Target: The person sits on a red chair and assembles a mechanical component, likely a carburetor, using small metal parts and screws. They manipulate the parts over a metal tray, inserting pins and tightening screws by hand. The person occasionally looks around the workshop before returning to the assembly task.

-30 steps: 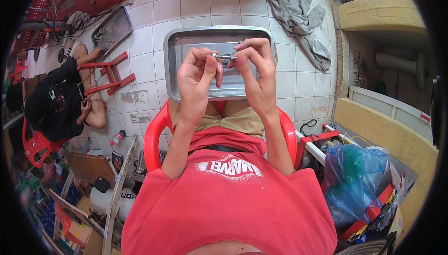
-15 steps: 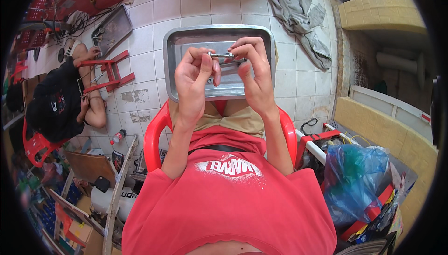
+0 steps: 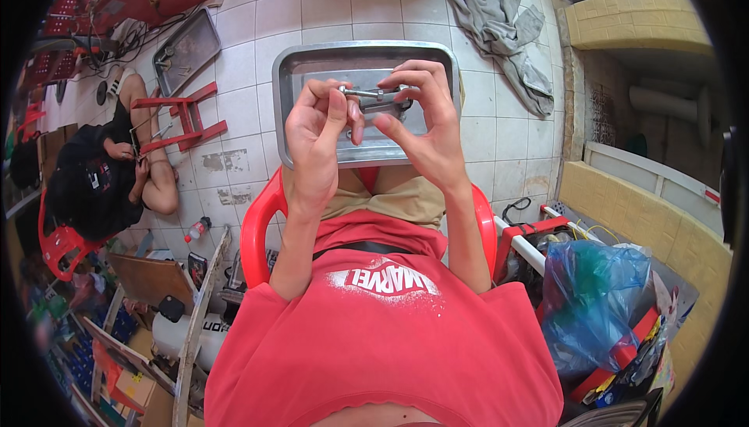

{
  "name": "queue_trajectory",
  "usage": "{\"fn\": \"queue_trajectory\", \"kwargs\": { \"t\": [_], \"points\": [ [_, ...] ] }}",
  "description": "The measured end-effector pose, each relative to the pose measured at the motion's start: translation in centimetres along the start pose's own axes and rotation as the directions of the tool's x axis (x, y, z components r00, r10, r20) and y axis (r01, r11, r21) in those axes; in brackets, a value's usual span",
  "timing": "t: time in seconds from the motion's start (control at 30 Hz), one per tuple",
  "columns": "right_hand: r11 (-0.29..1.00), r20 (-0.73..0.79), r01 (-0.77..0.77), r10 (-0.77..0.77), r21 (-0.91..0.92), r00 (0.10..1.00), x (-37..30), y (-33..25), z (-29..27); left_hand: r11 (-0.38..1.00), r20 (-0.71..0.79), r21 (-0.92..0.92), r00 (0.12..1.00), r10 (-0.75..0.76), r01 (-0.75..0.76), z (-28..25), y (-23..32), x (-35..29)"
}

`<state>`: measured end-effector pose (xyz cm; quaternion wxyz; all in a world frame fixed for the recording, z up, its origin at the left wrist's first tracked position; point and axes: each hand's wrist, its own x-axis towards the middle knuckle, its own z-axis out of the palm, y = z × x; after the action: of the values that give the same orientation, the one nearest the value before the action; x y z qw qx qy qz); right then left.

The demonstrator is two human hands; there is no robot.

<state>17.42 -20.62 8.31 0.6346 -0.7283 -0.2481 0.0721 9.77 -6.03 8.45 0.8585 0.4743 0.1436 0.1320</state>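
Above the metal tray (image 3: 285, 126), my left hand (image 3: 316, 126) pinches a silver bolt (image 3: 361, 93) between thumb and fingers. The bolt lies almost level and points toward the right, with what looks like a nut near its right end. Just beyond that end is my right hand (image 3: 429, 126), its thumb and fingers curved but apart. A dark metal part shows by its fingertips; whether they touch it I cannot make out. Other metal pieces in the tray are partly hidden behind both hands.
I sit on a red plastic chair (image 3: 261, 224) with the tray over my lap. On the left, a seated person (image 3: 94, 177) works beside a red metal frame (image 3: 183, 119) and another tray (image 3: 191, 52). Grey cloth (image 3: 499, 29) lies at far right; a blue plastic bag (image 3: 597, 302) is nearer.
My right thumb has dropped away from the bolt and the fingers have spread. My left hand has shifted slightly left with the bolt. The other person's hand has drawn back from the red frame.
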Motion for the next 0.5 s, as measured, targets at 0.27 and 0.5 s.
{"fn": "queue_trajectory", "kwargs": {
  "t": [0.27, 0.5],
  "points": [
    [0.989, -0.039, 0.109, -0.114, -0.097, 0.993, 0.6, -0.8, 0.2, 1.0, -0.01, -0.023, 1.0, 0.018, -0.018, -0.2, -0.4, 0.0],
    [0.995, -0.04, -0.067, 0.07, 0.072, 0.997, 0.4, -0.6, 0.1, 0.999, -0.013, -0.052, 1.0, 0.014, -0.015, -0.4, -0.1, -0.1]
  ]
}}
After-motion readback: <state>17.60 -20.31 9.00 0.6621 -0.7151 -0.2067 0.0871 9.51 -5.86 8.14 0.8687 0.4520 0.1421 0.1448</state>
